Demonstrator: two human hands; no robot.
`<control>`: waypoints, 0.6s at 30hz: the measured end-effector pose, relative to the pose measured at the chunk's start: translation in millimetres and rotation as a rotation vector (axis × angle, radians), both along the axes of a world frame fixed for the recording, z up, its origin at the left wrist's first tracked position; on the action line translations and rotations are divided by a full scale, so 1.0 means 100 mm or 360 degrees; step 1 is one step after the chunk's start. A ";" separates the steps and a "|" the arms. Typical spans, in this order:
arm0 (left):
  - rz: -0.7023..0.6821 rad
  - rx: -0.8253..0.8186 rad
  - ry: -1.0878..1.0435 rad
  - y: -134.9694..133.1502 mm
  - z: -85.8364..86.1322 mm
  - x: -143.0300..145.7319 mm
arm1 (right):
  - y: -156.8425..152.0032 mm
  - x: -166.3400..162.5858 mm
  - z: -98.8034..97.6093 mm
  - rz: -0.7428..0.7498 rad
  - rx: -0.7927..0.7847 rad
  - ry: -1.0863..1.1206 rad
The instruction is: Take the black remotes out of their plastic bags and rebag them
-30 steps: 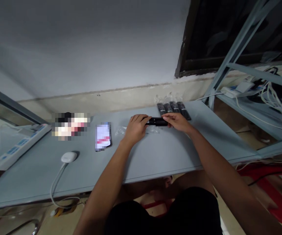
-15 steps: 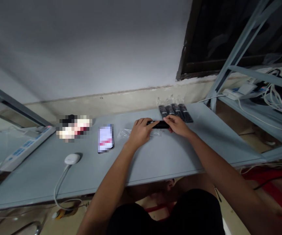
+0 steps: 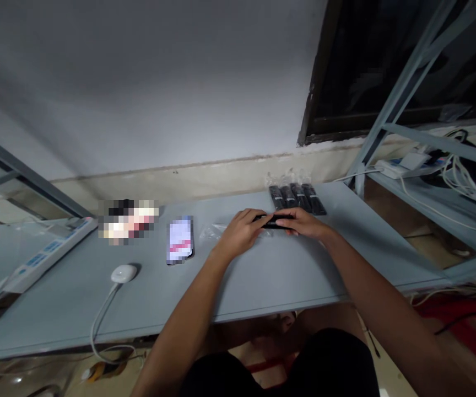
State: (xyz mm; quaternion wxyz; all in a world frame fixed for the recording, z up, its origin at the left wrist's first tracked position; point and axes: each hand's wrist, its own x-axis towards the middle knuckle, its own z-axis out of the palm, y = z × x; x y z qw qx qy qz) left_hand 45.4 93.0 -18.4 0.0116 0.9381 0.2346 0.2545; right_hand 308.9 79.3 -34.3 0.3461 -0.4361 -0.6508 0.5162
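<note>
Slim black object [image 3: 272,224], held crosswise, ends mostly hidden

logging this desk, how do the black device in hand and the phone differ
The device is held by the left hand and right hand; the phone lies untouched on the table. The device's visible part is black; the phone shows a bright screen. Both look longer than wide.

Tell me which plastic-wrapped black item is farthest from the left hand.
The rightmost black oblong item in clear plastic, at the row's right end; the other three lie nearer the left hand.
</note>
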 end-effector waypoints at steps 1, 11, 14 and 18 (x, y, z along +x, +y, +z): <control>-0.0022 0.0014 0.0000 0.00 0.00 0.00 | 0.00 0.02 0.00 0.0028 0.0003 -0.0024; 0.0028 0.0082 -0.0125 0.01 0.04 0.05 | -0.02 -0.12 0.01 -0.0006 0.0049 0.0157; 0.0170 0.0087 -0.0264 -0.02 0.12 0.02 | 0.03 -0.12 0.00 -0.0205 -0.0003 0.0389; 0.0123 -0.0160 -0.0044 -0.05 0.15 -0.06 | 0.09 -0.07 -0.01 -0.0483 -0.0059 0.0660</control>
